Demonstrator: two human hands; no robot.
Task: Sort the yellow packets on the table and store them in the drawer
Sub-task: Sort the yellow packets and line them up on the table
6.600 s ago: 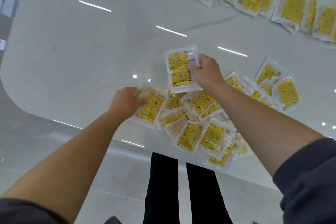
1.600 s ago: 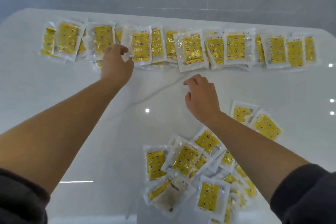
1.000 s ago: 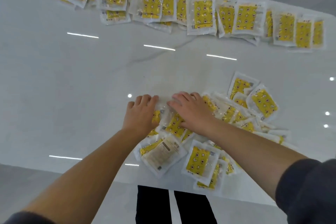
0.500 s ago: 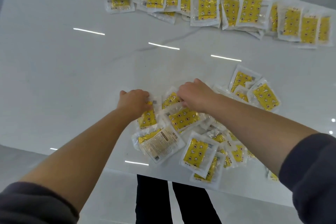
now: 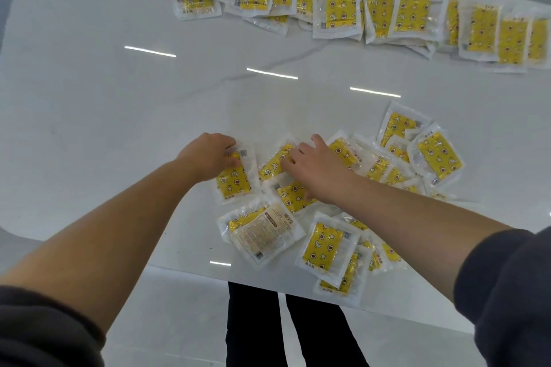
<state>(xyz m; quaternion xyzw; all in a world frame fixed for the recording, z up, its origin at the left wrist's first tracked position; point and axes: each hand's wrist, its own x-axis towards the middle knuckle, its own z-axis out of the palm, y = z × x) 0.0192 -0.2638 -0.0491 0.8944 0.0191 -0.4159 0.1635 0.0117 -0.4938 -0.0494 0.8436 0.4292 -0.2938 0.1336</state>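
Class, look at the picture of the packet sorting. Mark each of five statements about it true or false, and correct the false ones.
1. A far row of packets lies along the far side of the table. True.
2. The left hand holds nothing. False: it grips a yellow packet at the left edge of the near pile.
3. One pale-backed packet in the near pile lies with its printed back up. True.
4. The right hand rests on the far row of packets. False: it rests on the near pile.
5. The table is dark wood. False: it is white and glossy.
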